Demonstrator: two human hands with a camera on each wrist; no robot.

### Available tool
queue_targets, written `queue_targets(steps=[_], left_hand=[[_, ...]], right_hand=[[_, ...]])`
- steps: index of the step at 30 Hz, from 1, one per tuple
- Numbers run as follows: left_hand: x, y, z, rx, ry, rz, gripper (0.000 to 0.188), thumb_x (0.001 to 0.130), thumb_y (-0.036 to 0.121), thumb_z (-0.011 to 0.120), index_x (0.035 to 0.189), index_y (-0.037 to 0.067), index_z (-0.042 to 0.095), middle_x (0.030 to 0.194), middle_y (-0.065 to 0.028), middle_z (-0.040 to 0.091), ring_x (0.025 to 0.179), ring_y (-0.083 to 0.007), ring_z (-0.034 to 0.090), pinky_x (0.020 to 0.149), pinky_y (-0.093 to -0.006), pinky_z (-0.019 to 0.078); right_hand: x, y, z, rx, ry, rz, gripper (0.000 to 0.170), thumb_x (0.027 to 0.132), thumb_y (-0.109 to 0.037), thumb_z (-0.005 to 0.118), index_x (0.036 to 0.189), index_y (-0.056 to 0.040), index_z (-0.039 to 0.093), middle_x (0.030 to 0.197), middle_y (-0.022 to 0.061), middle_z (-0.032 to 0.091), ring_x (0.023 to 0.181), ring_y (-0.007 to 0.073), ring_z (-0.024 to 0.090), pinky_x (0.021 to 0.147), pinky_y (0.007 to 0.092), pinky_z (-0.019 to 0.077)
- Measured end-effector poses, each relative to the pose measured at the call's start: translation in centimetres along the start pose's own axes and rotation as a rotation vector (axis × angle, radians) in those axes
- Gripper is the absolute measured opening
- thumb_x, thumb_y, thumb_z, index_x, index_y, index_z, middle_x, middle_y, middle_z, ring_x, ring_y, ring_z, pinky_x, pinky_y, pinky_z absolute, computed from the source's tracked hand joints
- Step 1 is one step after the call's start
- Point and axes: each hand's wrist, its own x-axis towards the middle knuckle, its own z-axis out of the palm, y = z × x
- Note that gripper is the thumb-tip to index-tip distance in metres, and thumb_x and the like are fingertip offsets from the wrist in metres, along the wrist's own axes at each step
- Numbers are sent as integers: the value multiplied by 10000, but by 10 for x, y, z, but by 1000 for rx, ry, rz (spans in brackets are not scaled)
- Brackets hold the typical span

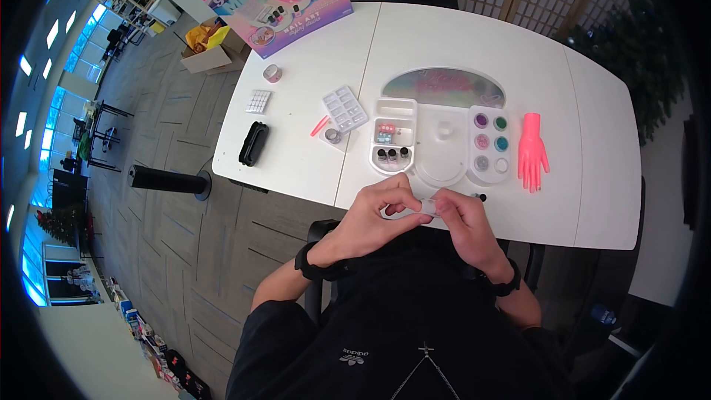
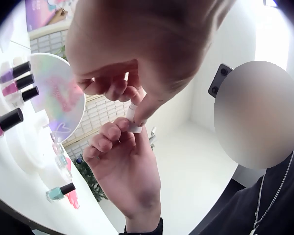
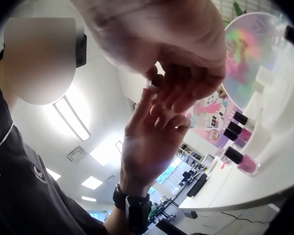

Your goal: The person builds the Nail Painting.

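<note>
A seated person in a black T-shirt holds a small white cylinder (image 2: pixel 131 112) between both hands, just above the near edge of a white desk (image 1: pixel 296 170). The left hand (image 1: pixel 379 213) has its grip pinching one part of it, thumb against fingers; the right hand (image 1: pixel 468 228) pinches the other part, so the hands nearly meet. In the right wrist view, the cylinder shows a dark round end.

Just beyond the hands, on the desk, is a white nail-art station (image 1: pixel 443 152) with a shimmering oval-topped panel (image 1: pixel 444 87) behind it. Its left tray carries three black-capped polish bottles (image 1: pixel 392 155) in the front compartment; its right section holds round pots (image 1: pixel 482 141), several in purple, pink, green and teal. A teal polish bottle (image 2: pixel 55 194) stands near the right hand. Right of the station lies a bright pink model hand (image 1: pixel 532 152). To the left are a compartment tray (image 1: pixel 344 108), a small jar (image 1: pixel 272 73), a black case (image 1: pixel 254 143) and the nail-art box (image 1: pixel 278 0).
</note>
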Motion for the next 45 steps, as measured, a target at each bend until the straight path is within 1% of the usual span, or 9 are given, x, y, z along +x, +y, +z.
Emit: queue_targets(steps=[2, 6, 8, 11, 25, 31, 38, 41, 45], left_hand=[[1, 0, 2, -5, 21, -11, 125, 935, 90, 882, 951, 22, 779, 859, 27, 531, 765, -88, 453, 693, -274, 388], [3, 1, 5, -36, 59, -33, 146, 975, 123, 854, 934, 8, 773, 840, 27, 520, 752, -79, 440, 682, -274, 378], [4, -1, 6, -72, 76, -52, 158, 996, 131, 835, 934, 1, 770, 838, 27, 511, 750, -71, 431, 676, -274, 368], [4, -4, 6, -147, 92, -74, 178, 1024, 134, 808, 925, -7, 765, 838, 33, 498, 748, -57, 415, 668, -273, 350], [3, -15, 12, -262, 102, -32, 168, 1033, 117, 787, 918, 2, 743, 877, 38, 507, 765, -55, 397, 679, -265, 320], [1, -5, 5, -86, 52, 66, 102, 1017, 101, 794, 1029, 3, 770, 959, -1, 543, 823, -113, 478, 768, -287, 416], [3, -8, 5, 56, 145, 137, 120, 982, 48, 820, 1090, 5, 790, 1091, -45, 658, 934, -141, 637, 824, -307, 508], [6, -6, 3, 131, 174, 152, 155, 958, 40, 838, 1103, 24, 787, 1151, -66, 729, 956, -149, 677, 838, -320, 544], [10, 5, 0, 317, 185, 138, 216, 924, 46, 865, 1121, 57, 778, 1136, -70, 783, 972, -183, 708, 866, -341, 560]], right_hand=[[-1, 8, 2, 37, 45, -22, 344, 1158, -292, 587, 1137, 33, 695, 949, 126, 720, 816, 172, 638, 781, 326, 508], [0, 5, 7, -260, 295, -466, 230, 1031, -150, 741, 1226, -31, 711, 1150, 128, 731, 940, 250, 701, 838, 365, 550], [-2, 11, 3, -552, 342, -706, 341, 931, -65, 831, 1253, -71, 717, 1233, 116, 722, 1001, 287, 713, 857, 382, 564], [0, 5, 11, -647, 374, -759, 487, 807, 10, 909, 1252, -97, 743, 1208, 93, 709, 1027, 287, 701, 833, 373, 564], [-1, 2, 14, -514, 389, -619, 367, 828, 21, 898, 1172, -45, 789, 954, 66, 708, 826, 248, 666, 728, 368, 526], [-1, 2, 13, -423, 380, -506, 288, 877, 27, 864, 1145, -34, 778, 967, 81, 720, 848, 240, 693, 733, 345, 536], [0, 1, 9, -295, 334, -353, 246, 938, -14, 836, 1175, -57, 788, 983, 72, 735, 814, 188, 716, 721, 302, 528], [0, 1, 9, -322, 333, -338, 246, 933, -11, 840, 1171, -41, 786, 1007, 76, 737, 841, 202, 712, 727, 318, 542], [7, 4, 9, -492, 361, -467, 260, 920, 10, 839, 1172, -20, 782, 1013, 87, 716, 861, 233, 690, 736, 354, 553]])
